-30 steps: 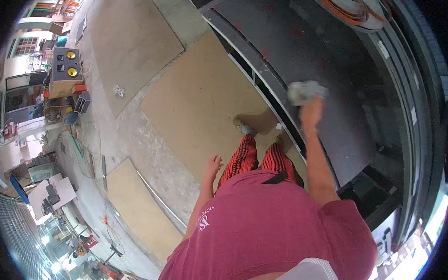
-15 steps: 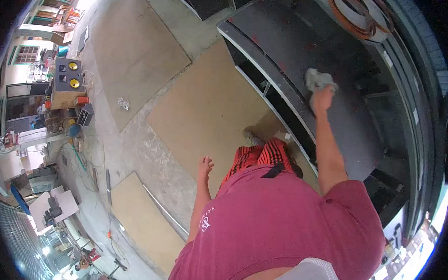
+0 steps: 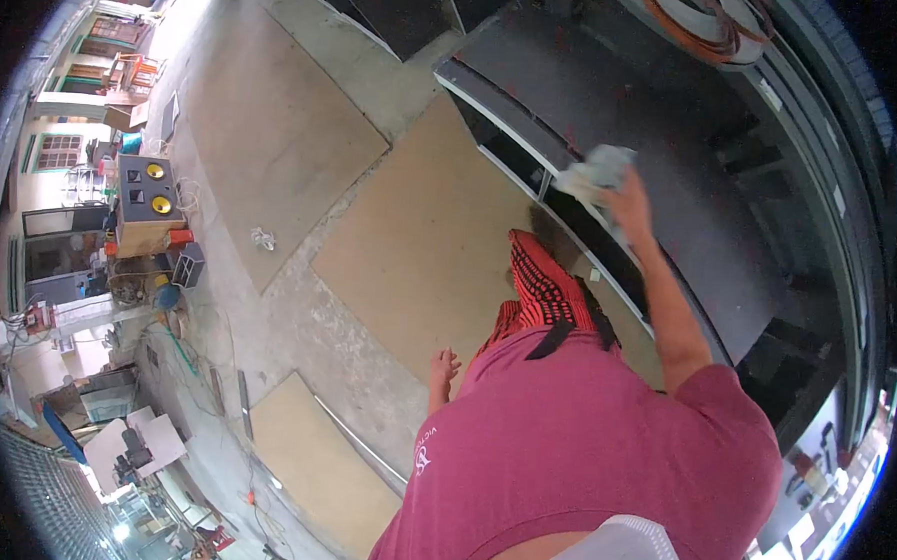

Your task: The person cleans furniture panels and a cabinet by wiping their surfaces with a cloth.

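Stretching past the person lies a dark cabinet (image 3: 616, 117), its top the surface. At its near edge the right hand (image 3: 630, 200) presses a crumpled rag (image 3: 595, 172) flat, fingers closed around it for wiping. The left hand (image 3: 445, 366) hangs loosely open, holding nothing.

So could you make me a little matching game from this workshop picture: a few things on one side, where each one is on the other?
Things:
1. crumpled grey cloth
2. orange coiled hose
3. box with two yellow dials
4. left hand

Places:
A. far end of the dark panel
B. hanging free beside the hip
C. under the right hand
D. against the wall, left

Pairs: 1-C, 2-A, 3-D, 4-B
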